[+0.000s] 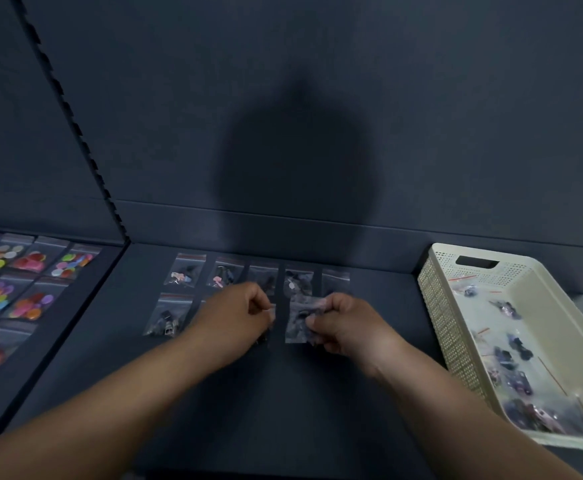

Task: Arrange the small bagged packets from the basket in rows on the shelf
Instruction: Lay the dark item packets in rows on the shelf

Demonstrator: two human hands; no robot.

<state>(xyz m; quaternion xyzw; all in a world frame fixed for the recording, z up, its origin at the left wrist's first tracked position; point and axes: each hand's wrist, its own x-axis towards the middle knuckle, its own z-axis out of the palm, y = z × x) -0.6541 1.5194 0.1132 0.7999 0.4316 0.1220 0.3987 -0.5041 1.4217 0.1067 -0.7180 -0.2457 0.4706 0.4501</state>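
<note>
Clear packet [297,318] pinched by right hand [347,325], left hand [236,315] beside it

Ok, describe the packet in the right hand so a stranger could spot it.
Find the cream perforated basket on the right of the dark shelf. Just left of it, the right hand pinches a clear packet of dark pieces. Unlike the packets lying flat in rows, it is pinched at its right edge.

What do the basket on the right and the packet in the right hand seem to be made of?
Basket: likely moulded plastic, cream, matt; regular perforated walls and a cut-out handle slot. Packet, pinched by the right hand: thin clear plastic film, slightly glossy; dark contents show through it.
</note>
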